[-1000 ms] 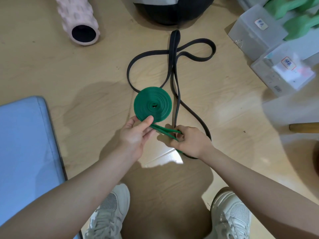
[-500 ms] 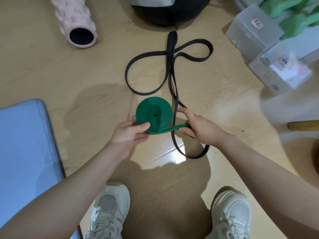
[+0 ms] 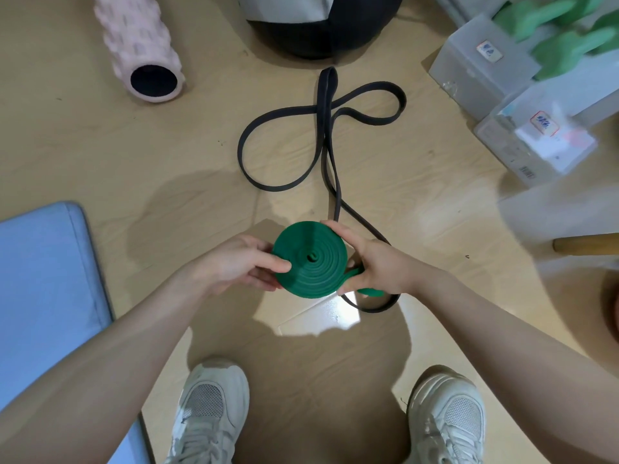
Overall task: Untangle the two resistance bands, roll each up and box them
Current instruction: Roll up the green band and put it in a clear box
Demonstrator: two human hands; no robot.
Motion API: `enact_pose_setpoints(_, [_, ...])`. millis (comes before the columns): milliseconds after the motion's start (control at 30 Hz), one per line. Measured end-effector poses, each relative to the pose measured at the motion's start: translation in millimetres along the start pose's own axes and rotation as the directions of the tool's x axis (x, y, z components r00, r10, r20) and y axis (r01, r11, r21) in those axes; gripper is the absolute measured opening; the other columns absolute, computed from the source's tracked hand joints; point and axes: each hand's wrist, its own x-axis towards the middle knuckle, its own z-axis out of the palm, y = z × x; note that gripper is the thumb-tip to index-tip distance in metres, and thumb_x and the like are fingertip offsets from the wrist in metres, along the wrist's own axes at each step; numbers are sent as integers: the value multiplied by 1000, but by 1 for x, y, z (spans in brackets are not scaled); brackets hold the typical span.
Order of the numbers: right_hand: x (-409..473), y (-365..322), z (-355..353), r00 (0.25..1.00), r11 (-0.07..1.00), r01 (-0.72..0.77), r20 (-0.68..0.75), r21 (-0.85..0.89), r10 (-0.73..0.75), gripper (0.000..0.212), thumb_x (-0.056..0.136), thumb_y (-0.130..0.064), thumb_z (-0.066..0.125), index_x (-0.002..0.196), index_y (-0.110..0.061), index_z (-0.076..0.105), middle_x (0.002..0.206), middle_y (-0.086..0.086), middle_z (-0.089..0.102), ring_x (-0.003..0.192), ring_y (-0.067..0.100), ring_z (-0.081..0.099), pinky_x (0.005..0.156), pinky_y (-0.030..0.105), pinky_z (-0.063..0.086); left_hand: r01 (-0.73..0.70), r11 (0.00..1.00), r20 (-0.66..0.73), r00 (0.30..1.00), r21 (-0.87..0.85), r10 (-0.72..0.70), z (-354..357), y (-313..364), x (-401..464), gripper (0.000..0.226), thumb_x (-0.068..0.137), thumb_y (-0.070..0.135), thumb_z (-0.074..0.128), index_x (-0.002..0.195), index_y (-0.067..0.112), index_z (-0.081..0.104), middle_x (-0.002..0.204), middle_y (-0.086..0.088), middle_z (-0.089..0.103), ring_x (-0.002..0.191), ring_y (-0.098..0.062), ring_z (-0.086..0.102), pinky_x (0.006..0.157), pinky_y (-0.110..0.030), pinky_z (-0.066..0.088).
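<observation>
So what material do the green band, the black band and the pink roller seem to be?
Green band: likely matte rubber or latex; it coils tightly. Black band: seemingly the same, lying limp in loops. Pink roller: probably foam, with a bumpy matte surface.

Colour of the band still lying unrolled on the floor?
Black: the long flat resistance band looped on the wooden floor, clearest in the head view.

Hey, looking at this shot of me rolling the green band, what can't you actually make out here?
All in the head view:
- Green band tail end: hidden under the right hand.
- Black band near loop: partly covered by the right hand and forearm.
- Clear boxes: labels too small and blurred to read; contents unclear.
- Green objects on the boxes: motion-blurred, cut off by the top edge.
- Left hand fingers: behind the roll.
</observation>
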Motion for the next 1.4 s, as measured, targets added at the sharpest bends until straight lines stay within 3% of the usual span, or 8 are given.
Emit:
enact_pose_setpoints(133, [2,-8,5,975,986,92,-215,142,-60,97,70,-8,78,144,-32,20,74,-16,65,66,10,63,74,32,53,-127,940,-258,965,-316,44,17,0,7,29,86,14,61,113,5,58,74,-2,67,70,-17,61,81,-36,53])
enact_pose_setpoints(233, [5,-17,9,922,980,134,-380,146,-69,91,71,-11,79,142,-28,24,86,-12,67,68,3,65,74,27,54,-158,711,-299,951,-686,-78,39,4,9,34,86,22,64,118,11,55,90,-1,72,76,-12,69,74,-27,53])
enact_pose_setpoints(500, [6,-33,53,794,962,138,-606,237,35,89,74,-18,77,144,-20,22,77,-15,62,64,1,63,57,9,44,-228,449,-287,956,-864,-65,79,2,2,37,88,12,60,123,15,50,106,-5,68,89,-15,68,82,-28,53])
enact_pose_setpoints(733, [10,-39,48,724,934,168,-683,316,101,79,74,-8,76,137,-14,29,52,-16,52,48,-4,56,46,5,35,-270,502,-343,938,-821,-57,81,0,1,44,85,15,64,126,12,50,113,-6,68,107,-16,63,105,-33,41])
enact_pose_setpoints(933, [16,-35,54,760,927,143,-639,346,121,87,74,-14,76,142,-18,22,74,-8,62,59,-1,61,53,8,42,-291,539,-382,922,-791,-64,75,3,3,40,84,10,65,120,16,48,98,-5,70,95,-17,68,95,-31,49])
enact_pose_setpoints(1133, [22,-31,50,880,987,13,-471,159,64,98,78,-14,70,146,-7,1,102,11,67,88,24,66,76,39,54,-281,637,-451,885,-718,-117,57,-4,7,42,80,7,69,117,15,50,100,-7,69,89,-22,67,91,-33,51])
enact_pose_setpoints(1233, [17,-32,43,879,996,22,-476,84,21,79,80,-15,69,143,-8,21,91,0,64,76,16,63,69,30,50,-272,644,-441,890,-715,-113,48,-3,6,36,82,11,67,116,16,53,101,-6,71,91,-19,68,89,-33,51])
enact_pose_setpoints(1400, [6,-28,31,850,948,50,-512,313,124,22,78,-10,72,85,2,55,65,2,65,57,13,58,60,34,51,-235,674,-399,912,-701,-96,42,2,3,35,84,18,66,117,17,54,101,-7,72,90,-17,70,81,-29,51])
